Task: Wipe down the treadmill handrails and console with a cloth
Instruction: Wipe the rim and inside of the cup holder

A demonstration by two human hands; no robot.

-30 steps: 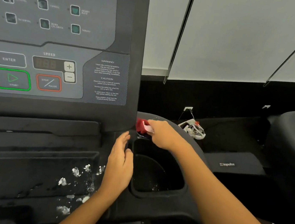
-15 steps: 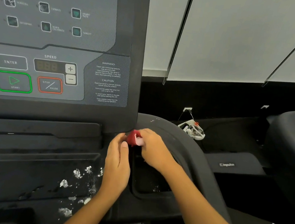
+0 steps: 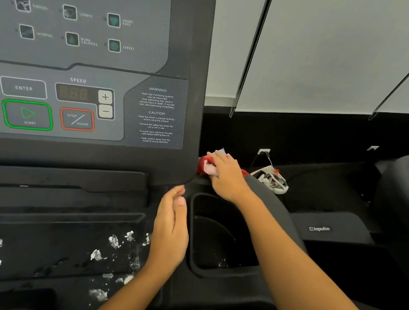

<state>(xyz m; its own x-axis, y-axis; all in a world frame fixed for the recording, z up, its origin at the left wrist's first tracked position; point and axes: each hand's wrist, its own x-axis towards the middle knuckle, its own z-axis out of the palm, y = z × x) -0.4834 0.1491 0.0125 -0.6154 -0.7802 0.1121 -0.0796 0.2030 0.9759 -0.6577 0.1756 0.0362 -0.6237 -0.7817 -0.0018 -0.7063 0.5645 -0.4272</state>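
Note:
The treadmill console (image 3: 81,103) fills the left half of the view, grey with buttons and a black frame. My right hand (image 3: 226,175) presses a red and pale pink cloth (image 3: 206,165) against the top of the right handrail (image 3: 267,198), just beside the console's lower right corner. My left hand (image 3: 171,225) rests flat, fingers together, on the black ledge between the tray and the cup holder (image 3: 216,236), holding nothing.
White flaky smears (image 3: 112,244) dot the black tray below the console. A white wire object with red parts (image 3: 271,179) lies on the dark floor behind the handrail. Another machine (image 3: 406,184) stands at the right. Window blinds hang behind.
My right hand and the cloth moved up and to the right, from the gap by my left hand back onto the top of the handrail. My left hand stayed put.

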